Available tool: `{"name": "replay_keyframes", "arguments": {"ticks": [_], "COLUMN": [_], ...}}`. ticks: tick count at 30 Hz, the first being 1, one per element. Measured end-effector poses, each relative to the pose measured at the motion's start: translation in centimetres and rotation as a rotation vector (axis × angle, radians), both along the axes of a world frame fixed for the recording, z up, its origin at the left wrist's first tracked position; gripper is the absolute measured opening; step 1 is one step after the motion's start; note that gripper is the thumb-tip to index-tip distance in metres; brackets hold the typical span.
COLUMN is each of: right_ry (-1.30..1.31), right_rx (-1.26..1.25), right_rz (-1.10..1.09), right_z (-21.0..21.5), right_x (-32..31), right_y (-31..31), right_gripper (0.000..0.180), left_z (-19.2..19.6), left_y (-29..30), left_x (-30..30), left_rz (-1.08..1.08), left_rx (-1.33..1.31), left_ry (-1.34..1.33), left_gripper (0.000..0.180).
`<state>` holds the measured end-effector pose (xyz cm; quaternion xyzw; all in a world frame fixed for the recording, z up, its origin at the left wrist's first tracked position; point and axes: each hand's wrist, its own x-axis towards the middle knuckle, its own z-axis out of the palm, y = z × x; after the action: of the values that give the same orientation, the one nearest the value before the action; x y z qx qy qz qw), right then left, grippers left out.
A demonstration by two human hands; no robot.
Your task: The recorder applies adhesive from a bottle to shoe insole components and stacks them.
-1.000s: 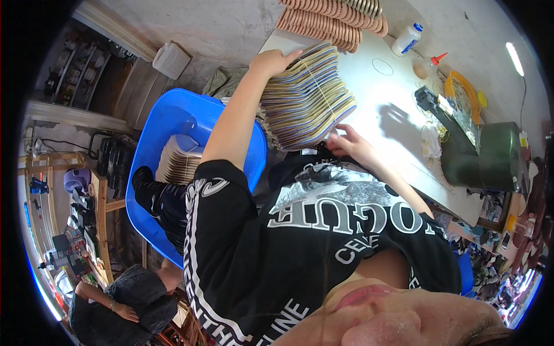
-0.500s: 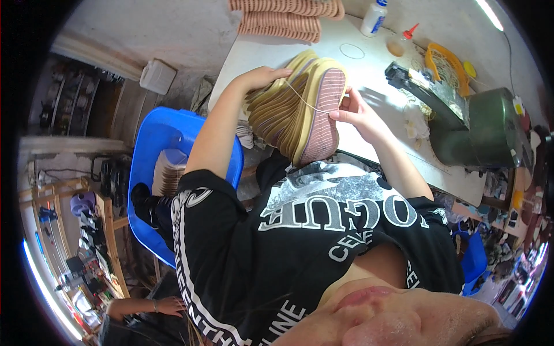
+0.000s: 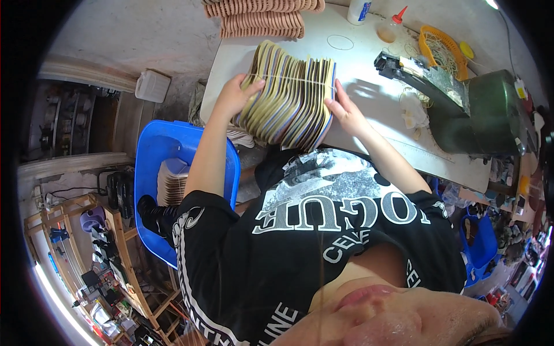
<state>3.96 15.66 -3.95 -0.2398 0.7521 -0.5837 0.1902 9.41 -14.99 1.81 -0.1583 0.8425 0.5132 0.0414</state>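
Observation:
A thick bundle of insoles (image 3: 288,104), their yellow, brown and bluish edges facing up, is held over the near left part of the white table. A thin pale band (image 3: 288,78) runs across the top of the bundle. My left hand (image 3: 235,97) grips the bundle's left end, its thumb lying over the edges. At the right end my right hand (image 3: 345,109) presses thumb and fingers against the outermost insole, by the end of the band. The undersides of both grips are hidden.
Pinkish stacked pieces (image 3: 262,24) lie at the table's far left. A loose band ring (image 3: 340,42), white bottle (image 3: 359,10), red-tipped bottle (image 3: 391,29) and yellow basket of bands (image 3: 443,52) stand behind. A green machine (image 3: 490,115) is at right, a blue tub (image 3: 150,150) at left.
The bundle has turned from showing its pink striped end face to showing its edges. The band now lies straight across it. My right hand has moved from pulling the band to the bundle's end.

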Motion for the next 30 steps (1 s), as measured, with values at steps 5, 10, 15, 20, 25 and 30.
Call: {"name": "replay_keyframes", "arguments": {"ticks": [5, 10, 15, 20, 25, 30], "right_ry": [0.398, 0.536, 0.099, 0.164, 0.676, 0.909], "right_rx": [0.314, 0.202, 0.26, 0.527, 0.979, 0.488], "right_rz": [-0.129, 0.206, 0.534, 0.225, 0.142, 0.13], "right_z": [4.2, 6.6, 8.5, 10.9, 8.1, 6.7], "right_x": [-0.4, -4.2, -8.6, -16.4, -21.9, -16.3], "right_y": [-1.1, -7.9, -15.0, -13.7, -11.1, -14.3], "right_gripper": [0.075, 0.037, 0.023, 0.023, 0.028, 0.016], "left_z": [1.0, -0.7, -1.6, -2.2, -1.2, -0.8], "left_y": [2.7, 9.1, 9.5, 11.1, 12.2, 13.1], "left_x": [0.3, 0.5, 1.4, 1.4, 1.5, 1.3], "left_rz": [0.073, 0.249, 0.252, 0.227, 0.157, 0.091], "left_rx": [-0.75, -0.974, -1.029, -0.943, -0.949, -0.996], "left_ry": [0.015, 0.267, 0.464, 0.453, 0.418, 0.444], "left_gripper": [0.073, 0.072, 0.066, 0.062, 0.059, 0.053]}}
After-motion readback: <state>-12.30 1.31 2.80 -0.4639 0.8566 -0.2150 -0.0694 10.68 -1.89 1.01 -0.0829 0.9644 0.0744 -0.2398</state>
